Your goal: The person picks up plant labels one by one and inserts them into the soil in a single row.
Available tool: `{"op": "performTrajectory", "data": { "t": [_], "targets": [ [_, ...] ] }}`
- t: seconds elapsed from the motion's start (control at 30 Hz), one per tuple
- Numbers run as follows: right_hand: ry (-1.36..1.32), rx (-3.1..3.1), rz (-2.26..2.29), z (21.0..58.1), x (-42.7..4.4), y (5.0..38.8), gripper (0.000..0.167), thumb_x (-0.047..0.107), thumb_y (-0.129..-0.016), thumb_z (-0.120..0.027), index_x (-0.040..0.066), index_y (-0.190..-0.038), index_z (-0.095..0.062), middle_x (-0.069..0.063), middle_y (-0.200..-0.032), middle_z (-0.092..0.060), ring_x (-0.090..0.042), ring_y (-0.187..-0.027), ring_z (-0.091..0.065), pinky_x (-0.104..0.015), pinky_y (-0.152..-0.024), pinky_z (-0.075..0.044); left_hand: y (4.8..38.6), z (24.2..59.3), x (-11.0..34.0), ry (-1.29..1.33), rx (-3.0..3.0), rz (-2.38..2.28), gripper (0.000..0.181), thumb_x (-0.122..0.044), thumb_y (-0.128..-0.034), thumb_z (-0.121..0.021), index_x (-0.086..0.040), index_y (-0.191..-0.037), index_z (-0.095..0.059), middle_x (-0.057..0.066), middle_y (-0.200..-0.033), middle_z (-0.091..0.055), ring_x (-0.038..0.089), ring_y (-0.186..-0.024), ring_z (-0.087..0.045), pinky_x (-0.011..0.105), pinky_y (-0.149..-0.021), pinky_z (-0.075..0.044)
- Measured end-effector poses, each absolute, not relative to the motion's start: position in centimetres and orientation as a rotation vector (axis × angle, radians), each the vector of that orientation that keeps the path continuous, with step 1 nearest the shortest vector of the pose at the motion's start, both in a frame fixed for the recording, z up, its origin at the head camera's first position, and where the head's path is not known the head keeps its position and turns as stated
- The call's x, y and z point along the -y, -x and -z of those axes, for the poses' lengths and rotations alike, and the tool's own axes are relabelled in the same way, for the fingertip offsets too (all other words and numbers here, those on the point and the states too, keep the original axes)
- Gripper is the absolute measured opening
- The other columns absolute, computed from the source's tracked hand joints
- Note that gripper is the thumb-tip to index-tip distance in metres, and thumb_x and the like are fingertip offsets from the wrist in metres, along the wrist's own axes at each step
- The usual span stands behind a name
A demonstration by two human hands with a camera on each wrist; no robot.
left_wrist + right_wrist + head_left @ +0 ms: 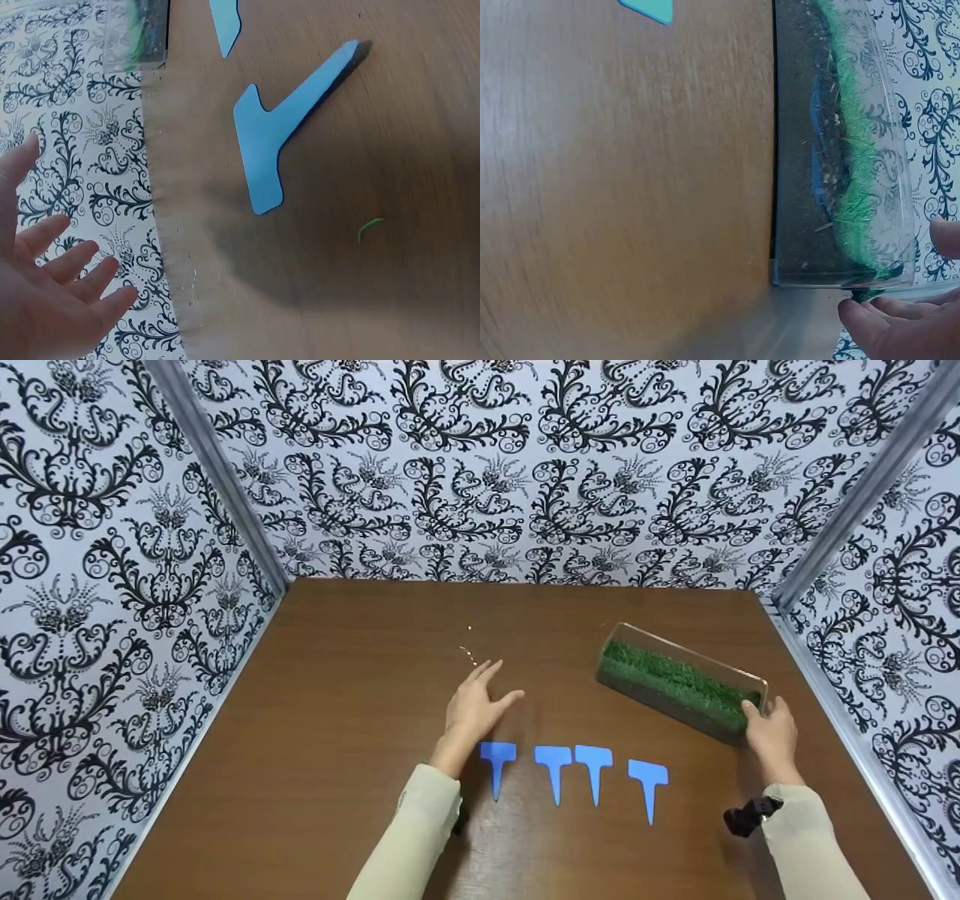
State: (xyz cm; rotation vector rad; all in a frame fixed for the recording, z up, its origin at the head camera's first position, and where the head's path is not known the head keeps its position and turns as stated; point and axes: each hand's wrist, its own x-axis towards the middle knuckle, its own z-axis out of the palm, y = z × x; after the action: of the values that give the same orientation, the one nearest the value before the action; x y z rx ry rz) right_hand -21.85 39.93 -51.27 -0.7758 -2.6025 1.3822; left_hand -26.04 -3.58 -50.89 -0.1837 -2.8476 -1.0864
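A clear rectangular box (682, 682) with green artificial grass and a dark lower layer stands slantwise on the right of the table. My right hand (772, 739) is at its near right corner, fingers at the end wall; in the right wrist view the thumb (946, 236) extends beyond the rim, apart from the fingers (866, 326). Spread and holding nothing, my left hand (472, 709) hovers over the table. Several blue T-shaped plant labels lie in a row, stems towards me; the leftmost label (497, 765) is nearest that hand.
The brown table (315, 720) has patterned walls (480, 510) behind and at both sides, with metal framing at the corners. Small white specks (469, 652) show beyond my left hand. One loose green blade (369, 226) lies on the wood in the left wrist view.
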Motion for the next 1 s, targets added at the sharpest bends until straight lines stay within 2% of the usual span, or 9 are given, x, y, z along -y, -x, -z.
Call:
{"op": "performTrajectory", "data": {
  "t": [0.17, 0.4, 0.6, 1.0],
  "targets": [
    [0.792, 2.606, -1.359, 51.48, -39.9, 21.8, 0.058, 0.016, -0.107, -0.036, -0.01, -0.154, -0.014, -0.038, -0.155, -0.022, -0.053, -0.145, -0.022, -0.058, -0.121, -0.022, 26.04, 51.01, 3.62, 0.174, 2.843, 1.093, 0.071, -0.057, -0.0858, -0.07, -0.025, -0.146, -0.051, 0.003, -0.154, -0.048, 0.031, -0.139, -0.05, 0.049, -0.103, -0.049],
    [0.833, 2.606, -1.418, 51.55, -40.17, 21.79, 0.056, 0.01, -0.106, -0.031, -0.003, -0.157, -0.012, -0.034, -0.158, -0.023, -0.051, -0.147, -0.022, -0.057, -0.12, -0.026, 25.76, 51.29, 3.72, 0.175, 2.834, 1.132, 0.071, -0.057, -0.0874, -0.068, -0.023, -0.147, -0.051, 0.006, -0.154, -0.048, 0.034, -0.137, -0.051, 0.049, -0.102, -0.05],
    [0.826, 2.586, -1.388, 51.69, -40.28, 21.95, 0.054, 0.006, -0.103, -0.034, -0.003, -0.155, -0.022, -0.033, -0.153, -0.034, -0.05, -0.145, -0.027, -0.056, -0.12, -0.026, 25.82, 51.51, 3.58, 0.176, 2.833, 1.13, 0.069, -0.057, -0.0881, -0.067, -0.023, -0.147, -0.051, 0.005, -0.154, -0.048, 0.033, -0.138, -0.05, 0.049, -0.104, -0.049],
    [0.781, 2.64, -1.375, 51.72, -40.11, 22.04, 0.054, 0.007, -0.103, -0.033, 0.0, -0.156, -0.023, -0.032, -0.154, -0.032, -0.049, -0.146, -0.026, -0.057, -0.119, -0.026, 25.73, 51.52, 3.36, 0.179, 2.84, 1.159, 0.066, -0.051, -0.0892, -0.069, -0.023, -0.146, -0.051, 0.006, -0.153, -0.048, 0.034, -0.138, -0.05, 0.05, -0.105, -0.047]
  ]
}}
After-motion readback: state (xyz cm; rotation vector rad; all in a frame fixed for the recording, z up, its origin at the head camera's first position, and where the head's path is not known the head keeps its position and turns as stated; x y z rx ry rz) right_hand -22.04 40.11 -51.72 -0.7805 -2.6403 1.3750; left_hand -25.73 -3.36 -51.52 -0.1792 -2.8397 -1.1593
